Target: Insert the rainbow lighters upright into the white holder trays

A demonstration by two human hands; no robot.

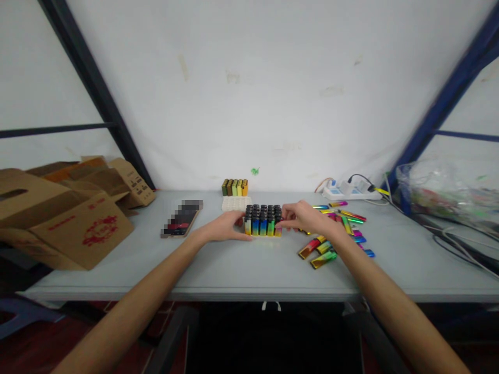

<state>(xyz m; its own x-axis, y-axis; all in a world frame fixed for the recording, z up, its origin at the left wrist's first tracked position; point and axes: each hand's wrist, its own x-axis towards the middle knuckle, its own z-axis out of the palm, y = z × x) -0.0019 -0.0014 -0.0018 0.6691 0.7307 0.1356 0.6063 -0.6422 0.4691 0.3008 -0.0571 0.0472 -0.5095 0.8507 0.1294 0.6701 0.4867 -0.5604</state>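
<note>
I see lighters; left hand half-curled at their left, right hand bent at their right; can't tell grip.

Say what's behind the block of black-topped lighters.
Behind the block, to its left: a white tray, then yellow and green lighters near the wall. Straight behind: gray table. The strip right behind the block is covered; can't tell what's there.

Scuffed whitish wall filling twelve o'clock, dark slanting post at ten o'clock, blue slanting post at two, pale grey desk towards six, reddish tiled floor at seven, soft light.
</note>
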